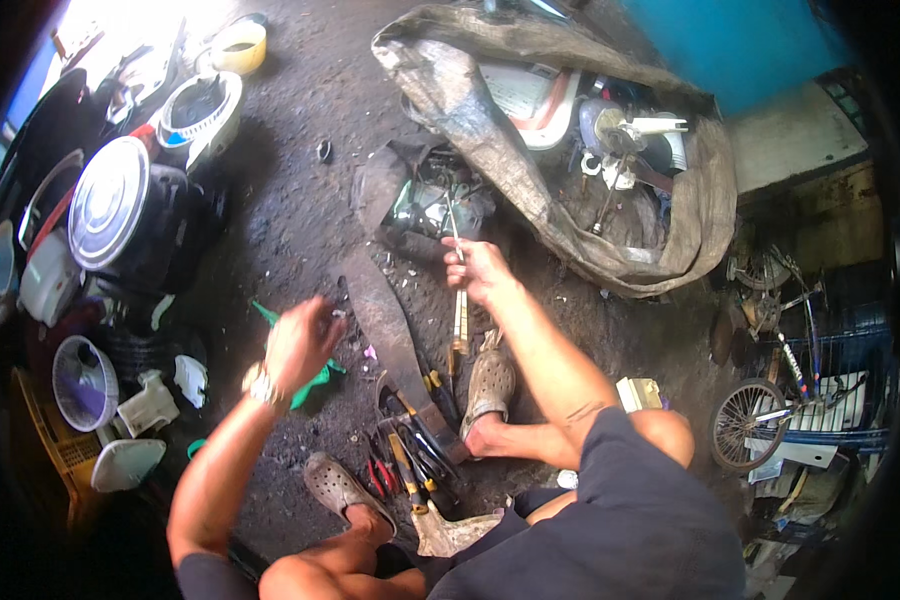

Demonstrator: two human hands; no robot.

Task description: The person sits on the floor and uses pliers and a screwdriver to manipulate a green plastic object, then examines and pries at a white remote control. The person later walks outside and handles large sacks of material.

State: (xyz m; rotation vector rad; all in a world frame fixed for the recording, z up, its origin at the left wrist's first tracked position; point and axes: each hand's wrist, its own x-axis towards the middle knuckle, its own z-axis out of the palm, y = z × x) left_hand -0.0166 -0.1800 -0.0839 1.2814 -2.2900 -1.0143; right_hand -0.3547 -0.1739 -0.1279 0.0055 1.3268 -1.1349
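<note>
My right hand is closed around a long thin tool with a narrow shaft and a yellowish lower part; its exact kind is unclear. The shaft's tip points at a clear and dark plastic piece on dark cloth on the ground. My left hand, a watch on its wrist, hovers over the ground with loosely bent fingers and nothing visible in them. Beneath it lies a green scrap. Between my feet are red-handled pliers and several tools with yellow-and-black handles.
A large open woven sack holds plastic and metal scrap at the far right. Tubs, a lidded black container and a white basket crowd the left. A flat dark strip lies between my hands. A bicycle wheel stands at right.
</note>
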